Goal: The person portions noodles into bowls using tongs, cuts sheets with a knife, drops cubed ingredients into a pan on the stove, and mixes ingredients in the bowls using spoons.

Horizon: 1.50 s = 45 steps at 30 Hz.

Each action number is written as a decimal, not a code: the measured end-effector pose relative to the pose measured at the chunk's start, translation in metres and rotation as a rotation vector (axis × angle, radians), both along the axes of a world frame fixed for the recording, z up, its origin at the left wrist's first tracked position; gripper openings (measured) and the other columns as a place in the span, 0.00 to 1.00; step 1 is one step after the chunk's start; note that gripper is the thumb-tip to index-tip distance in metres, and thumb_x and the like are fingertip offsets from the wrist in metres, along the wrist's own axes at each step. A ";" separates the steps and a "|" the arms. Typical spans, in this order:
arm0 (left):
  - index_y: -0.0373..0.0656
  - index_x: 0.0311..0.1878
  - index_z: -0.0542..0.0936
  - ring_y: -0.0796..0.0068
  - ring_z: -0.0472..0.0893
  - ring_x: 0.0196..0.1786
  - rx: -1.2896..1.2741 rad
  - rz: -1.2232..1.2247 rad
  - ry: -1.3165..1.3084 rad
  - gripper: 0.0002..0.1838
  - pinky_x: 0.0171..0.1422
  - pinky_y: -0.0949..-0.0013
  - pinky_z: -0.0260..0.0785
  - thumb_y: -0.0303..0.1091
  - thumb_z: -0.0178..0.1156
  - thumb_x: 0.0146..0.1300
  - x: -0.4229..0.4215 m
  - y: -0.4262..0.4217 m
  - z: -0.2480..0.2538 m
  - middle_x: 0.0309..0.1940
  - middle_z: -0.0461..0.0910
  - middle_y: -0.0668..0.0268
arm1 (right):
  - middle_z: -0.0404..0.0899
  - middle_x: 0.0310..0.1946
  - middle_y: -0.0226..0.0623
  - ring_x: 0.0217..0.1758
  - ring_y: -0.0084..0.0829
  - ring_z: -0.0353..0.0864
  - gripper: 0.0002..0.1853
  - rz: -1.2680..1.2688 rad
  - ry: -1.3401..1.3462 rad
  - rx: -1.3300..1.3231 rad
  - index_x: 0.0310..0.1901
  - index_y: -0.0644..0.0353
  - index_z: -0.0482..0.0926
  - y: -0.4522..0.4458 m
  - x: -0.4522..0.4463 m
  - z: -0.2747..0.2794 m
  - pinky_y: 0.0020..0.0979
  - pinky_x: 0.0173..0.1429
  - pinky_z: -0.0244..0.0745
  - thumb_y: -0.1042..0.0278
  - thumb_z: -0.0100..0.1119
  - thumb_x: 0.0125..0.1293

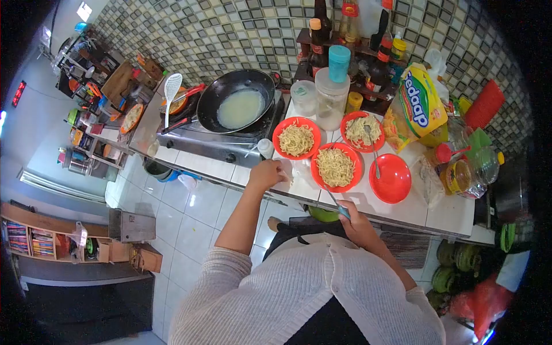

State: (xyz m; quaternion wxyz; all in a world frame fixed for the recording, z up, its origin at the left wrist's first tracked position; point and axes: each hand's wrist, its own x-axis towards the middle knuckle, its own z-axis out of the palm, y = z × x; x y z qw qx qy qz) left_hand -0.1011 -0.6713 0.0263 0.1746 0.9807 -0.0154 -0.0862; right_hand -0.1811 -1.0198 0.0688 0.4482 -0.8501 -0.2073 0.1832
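Note:
My left hand [267, 175] is closed at the counter's front edge, left of the noodle bowls; something small and pale shows by its fingertips, too small to name. In my right hand [355, 220] is a knife [343, 211] with a bluish handle, its blade pointing toward the front noodle bowl. That red bowl [357, 176] of noodles stands between a second noodle bowl [316, 144] at the left and a third [380, 138] at the back right, where a spoon rests. An empty red bowl [398, 179] with a spoon [378, 171] at its rim sits on the right.
A wok [208, 103] with pale liquid is on the stove [195, 147], a slotted ladle [172, 86] left of it. A small white bottle [265, 148] stands near my left hand. Jars [332, 100], sauce bottles, a yellow package [416, 103] and oil bottles [458, 175] line the back and right.

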 end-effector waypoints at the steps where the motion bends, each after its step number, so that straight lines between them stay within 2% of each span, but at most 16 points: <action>1: 0.41 0.39 0.82 0.53 0.84 0.42 -0.128 0.066 -0.006 0.19 0.47 0.56 0.75 0.43 0.73 0.48 -0.003 -0.004 0.006 0.37 0.85 0.55 | 0.79 0.45 0.62 0.51 0.59 0.80 0.21 0.018 0.031 0.003 0.66 0.54 0.62 0.002 0.003 0.004 0.48 0.55 0.74 0.63 0.47 0.74; 3: 0.40 0.39 0.82 0.54 0.84 0.41 -0.254 0.135 -0.012 0.18 0.46 0.57 0.75 0.41 0.73 0.49 -0.007 -0.010 0.008 0.37 0.84 0.55 | 0.79 0.46 0.62 0.51 0.59 0.80 0.21 0.037 0.062 0.008 0.66 0.54 0.62 0.005 0.008 0.013 0.48 0.56 0.73 0.63 0.47 0.73; 5: 0.40 0.40 0.82 0.58 0.83 0.39 -0.695 0.345 -0.231 0.14 0.46 0.59 0.74 0.34 0.71 0.51 -0.016 -0.015 -0.003 0.35 0.85 0.59 | 0.79 0.44 0.60 0.51 0.58 0.80 0.22 0.105 0.151 -0.031 0.65 0.54 0.63 0.012 0.014 0.021 0.47 0.57 0.73 0.65 0.48 0.71; 11: 0.46 0.42 0.84 0.58 0.81 0.44 -0.407 0.365 -0.481 0.14 0.51 0.58 0.71 0.36 0.73 0.52 -0.044 -0.007 -0.039 0.37 0.84 0.61 | 0.77 0.45 0.57 0.49 0.56 0.79 0.24 0.250 -0.088 0.061 0.65 0.58 0.64 0.060 0.032 -0.005 0.48 0.53 0.74 0.70 0.52 0.68; 15: 0.48 0.39 0.85 0.59 0.79 0.45 -0.407 0.359 -0.530 0.13 0.53 0.58 0.69 0.38 0.73 0.51 -0.052 -0.002 -0.049 0.39 0.84 0.63 | 0.76 0.48 0.57 0.51 0.56 0.78 0.24 0.234 -0.238 0.141 0.66 0.61 0.63 0.109 0.043 -0.029 0.48 0.54 0.74 0.71 0.51 0.68; 17: 0.48 0.39 0.85 0.59 0.79 0.45 -0.431 0.354 -0.551 0.13 0.52 0.59 0.69 0.39 0.74 0.51 -0.055 -0.004 -0.043 0.38 0.85 0.64 | 0.76 0.48 0.57 0.52 0.57 0.78 0.25 0.218 -0.214 0.013 0.66 0.62 0.61 0.125 0.045 -0.034 0.50 0.55 0.74 0.71 0.50 0.69; 19: 0.45 0.43 0.84 0.59 0.78 0.47 -0.465 0.354 -0.466 0.15 0.53 0.60 0.70 0.32 0.73 0.50 -0.055 -0.005 -0.032 0.39 0.85 0.62 | 0.75 0.50 0.58 0.53 0.56 0.78 0.25 0.237 -0.197 -0.038 0.67 0.61 0.61 0.131 0.044 -0.037 0.50 0.54 0.74 0.71 0.50 0.69; 21: 0.44 0.43 0.85 0.61 0.80 0.41 -0.454 0.333 -0.500 0.15 0.49 0.62 0.71 0.34 0.73 0.50 -0.054 -0.005 -0.018 0.38 0.84 0.61 | 0.74 0.52 0.59 0.53 0.55 0.78 0.26 0.250 -0.182 -0.093 0.68 0.61 0.60 0.133 0.043 -0.037 0.50 0.54 0.74 0.71 0.49 0.69; 23: 0.42 0.41 0.85 0.63 0.81 0.35 -0.472 0.352 -0.294 0.15 0.43 0.64 0.72 0.37 0.72 0.51 -0.052 -0.003 -0.010 0.34 0.84 0.59 | 0.77 0.46 0.62 0.48 0.55 0.81 0.27 0.115 -0.311 0.058 0.69 0.59 0.58 0.130 0.043 -0.034 0.52 0.50 0.74 0.71 0.48 0.70; 24: 0.42 0.40 0.86 0.64 0.81 0.31 -0.519 0.360 -0.227 0.15 0.37 0.64 0.71 0.41 0.71 0.54 -0.048 0.001 -0.020 0.30 0.83 0.59 | 0.77 0.46 0.62 0.48 0.55 0.81 0.27 0.113 -0.313 0.050 0.69 0.59 0.58 0.128 0.045 -0.031 0.52 0.50 0.74 0.71 0.48 0.70; 26: 0.42 0.40 0.86 0.63 0.82 0.31 -0.502 0.349 -0.274 0.16 0.37 0.64 0.71 0.43 0.71 0.54 -0.046 0.003 -0.023 0.29 0.84 0.59 | 0.79 0.38 0.63 0.42 0.58 0.82 0.27 0.081 0.050 0.033 0.71 0.56 0.56 0.126 0.046 -0.020 0.54 0.48 0.73 0.70 0.46 0.71; 29: 0.43 0.43 0.86 0.59 0.82 0.32 -0.431 0.358 -0.234 0.19 0.38 0.63 0.73 0.48 0.70 0.56 -0.044 0.005 -0.012 0.32 0.85 0.59 | 0.80 0.32 0.62 0.38 0.61 0.81 0.27 0.038 -0.006 0.088 0.72 0.55 0.55 0.140 0.038 -0.034 0.56 0.48 0.71 0.69 0.44 0.72; 32: 0.47 0.46 0.84 0.57 0.83 0.36 -0.387 0.282 -0.289 0.20 0.39 0.59 0.75 0.50 0.69 0.56 -0.043 0.013 -0.002 0.33 0.83 0.60 | 0.80 0.37 0.64 0.42 0.62 0.80 0.27 0.022 0.048 -0.050 0.72 0.55 0.55 0.161 0.030 -0.037 0.56 0.49 0.71 0.69 0.44 0.73; 34: 0.48 0.51 0.82 0.58 0.83 0.40 -0.198 0.175 -0.335 0.24 0.44 0.61 0.76 0.49 0.70 0.55 -0.042 0.021 0.003 0.41 0.82 0.61 | 0.80 0.38 0.65 0.43 0.62 0.80 0.26 -0.004 0.002 -0.078 0.71 0.55 0.56 0.172 0.027 -0.036 0.56 0.49 0.71 0.69 0.43 0.73; 38: 0.51 0.51 0.81 0.59 0.83 0.42 -0.318 0.024 -0.431 0.24 0.45 0.60 0.76 0.48 0.72 0.52 -0.041 0.043 0.000 0.43 0.81 0.63 | 0.79 0.41 0.65 0.46 0.63 0.79 0.24 -0.055 -0.267 0.022 0.70 0.55 0.58 0.185 0.025 -0.058 0.56 0.49 0.71 0.69 0.42 0.73; 45: 0.50 0.47 0.83 0.62 0.82 0.42 -0.400 -0.177 -0.598 0.19 0.46 0.64 0.76 0.40 0.73 0.52 -0.042 0.057 -0.019 0.43 0.84 0.66 | 0.80 0.38 0.63 0.44 0.62 0.80 0.22 -0.073 -0.051 -0.116 0.69 0.54 0.60 0.193 0.021 -0.044 0.56 0.48 0.71 0.66 0.41 0.74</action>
